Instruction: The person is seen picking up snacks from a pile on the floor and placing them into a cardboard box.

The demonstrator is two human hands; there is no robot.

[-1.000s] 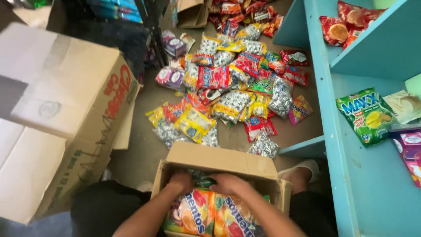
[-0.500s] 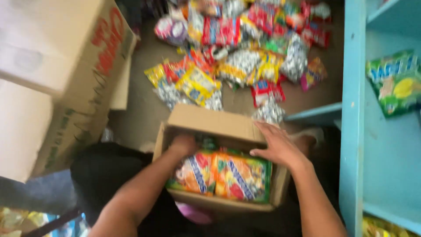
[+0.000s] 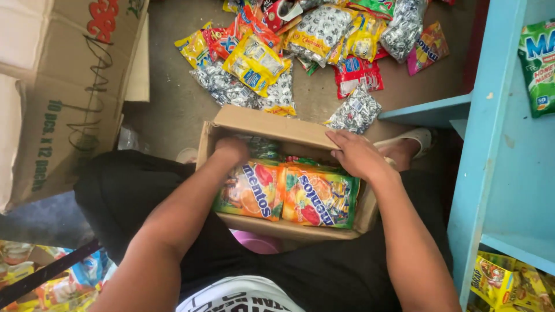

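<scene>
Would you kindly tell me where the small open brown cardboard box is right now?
In the head view, the small open brown cardboard box sits centre frame on the person's lap, between the left hand and right hand.

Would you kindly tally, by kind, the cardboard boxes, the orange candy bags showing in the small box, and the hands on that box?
Cardboard boxes: 2, the small box on the lap and the large box on the floor.
Orange candy bags in the small box: 2, one beside the other.
Hands: 2, the left hand and the right hand.
Total: 6
</scene>
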